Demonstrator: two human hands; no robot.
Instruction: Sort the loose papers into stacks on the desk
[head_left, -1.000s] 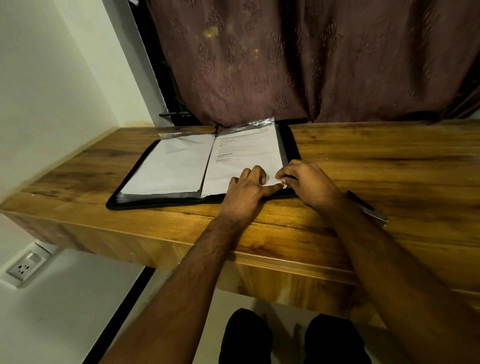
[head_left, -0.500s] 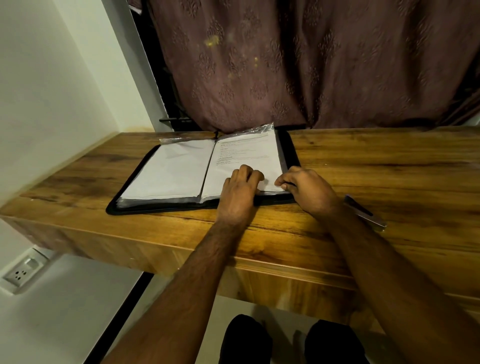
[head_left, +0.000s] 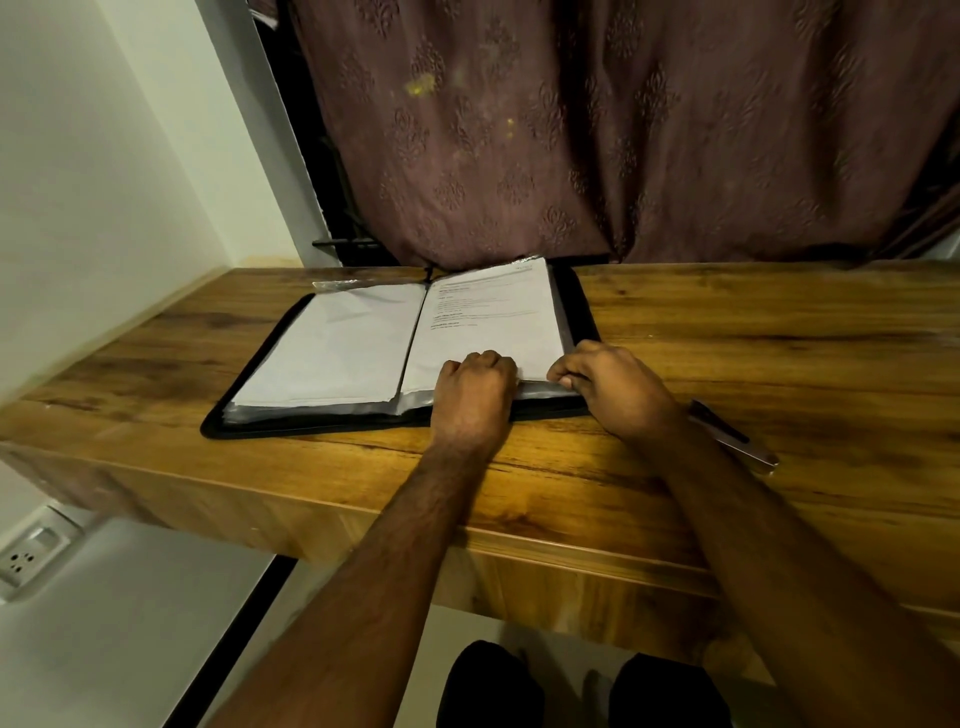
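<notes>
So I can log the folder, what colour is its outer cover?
Black: the folder has a black cover edging its white pages, shown in the head view.

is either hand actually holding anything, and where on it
The right hand pinches the near right corner of the printed page in the open folder. The left hand rests curled on the page's near edge; no clear grip.

Right forearm (head_left: 769, 530) hides most of the pen (head_left: 737, 441).
</notes>
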